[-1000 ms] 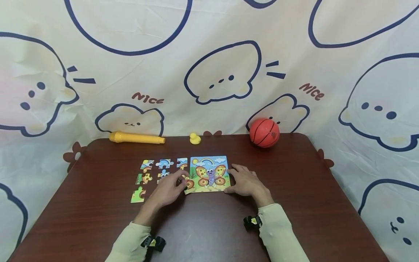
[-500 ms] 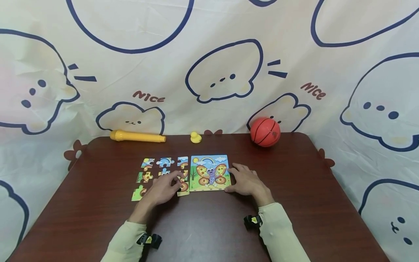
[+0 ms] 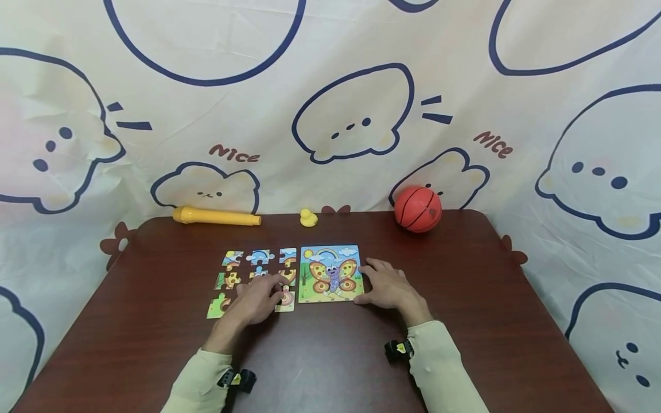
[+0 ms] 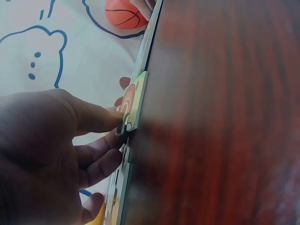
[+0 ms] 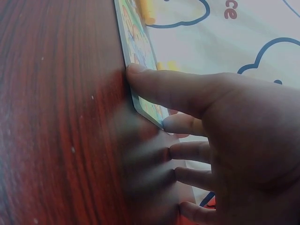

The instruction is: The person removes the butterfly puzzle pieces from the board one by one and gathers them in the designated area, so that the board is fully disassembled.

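Note:
In the head view, my left hand [image 3: 255, 301] pinches a jigsaw puzzle piece [image 3: 287, 302] with a red ring pattern at the lower right of a loose grid. The left wrist view shows the thumb on the face of this piece [image 4: 133, 105], which stands slightly tilted, its edge near the picture board. My right hand [image 3: 391, 287] lies at the right side of the square butterfly picture board [image 3: 330, 274]. Its thumb touches the near edge of the board [image 5: 152, 108], and the other fingers are spread along the right side, tips on the table.
Several other puzzle pieces [image 3: 260, 257] lie in spaced rows left of the board, some partly behind my left hand. Along the far table edge are a yellow toy microphone [image 3: 217, 217], a yellow rubber duck [image 3: 308, 218] and a small red basketball [image 3: 418, 209]. A printed curtain hangs behind.
My left hand has moved left, drawing the ring-patterned puzzle piece away from the board's left edge; the piece now tilts and looks paler. My right hand has stayed at the board.

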### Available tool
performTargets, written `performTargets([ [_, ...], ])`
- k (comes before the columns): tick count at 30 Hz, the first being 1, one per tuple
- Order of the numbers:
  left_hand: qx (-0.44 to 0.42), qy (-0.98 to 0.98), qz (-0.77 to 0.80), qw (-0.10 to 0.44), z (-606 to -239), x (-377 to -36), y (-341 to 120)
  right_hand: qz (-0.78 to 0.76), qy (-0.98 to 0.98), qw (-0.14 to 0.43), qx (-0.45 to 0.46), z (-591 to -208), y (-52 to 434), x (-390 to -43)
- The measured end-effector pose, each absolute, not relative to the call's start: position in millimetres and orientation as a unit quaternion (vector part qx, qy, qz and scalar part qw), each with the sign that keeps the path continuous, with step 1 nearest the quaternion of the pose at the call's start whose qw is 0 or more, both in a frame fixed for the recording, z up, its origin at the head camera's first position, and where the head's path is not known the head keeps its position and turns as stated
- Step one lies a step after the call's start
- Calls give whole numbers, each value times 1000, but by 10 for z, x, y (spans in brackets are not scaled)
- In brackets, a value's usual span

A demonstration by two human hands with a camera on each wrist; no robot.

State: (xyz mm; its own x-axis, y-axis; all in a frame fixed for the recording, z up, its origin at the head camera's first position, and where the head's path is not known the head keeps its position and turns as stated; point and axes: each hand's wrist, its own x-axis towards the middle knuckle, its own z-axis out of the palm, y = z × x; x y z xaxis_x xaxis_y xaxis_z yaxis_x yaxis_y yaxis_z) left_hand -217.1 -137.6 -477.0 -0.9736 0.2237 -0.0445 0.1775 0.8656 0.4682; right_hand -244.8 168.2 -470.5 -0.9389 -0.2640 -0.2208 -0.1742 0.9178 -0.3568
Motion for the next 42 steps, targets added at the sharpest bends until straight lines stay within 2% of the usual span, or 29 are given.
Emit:
performTargets([
  [14, 104, 963, 247, 27, -4782, -2182, -1330, -169, 971, 128, -113, -4722, 1735, -2450],
  [25, 97, 953, 286, -24, -4777, -2206, -1288, -165, 971, 135, -112, -4709, 1763, -2444],
  [36, 40, 976, 211, -47, -4711, -2252, -1357, -189, 966, 135, -114, -4759, 1793, -2421],
  [42, 15, 985, 162, -53, -4748, -2258, -1434, -164, 975, 107, -107, -4852, 1852, -2365],
])
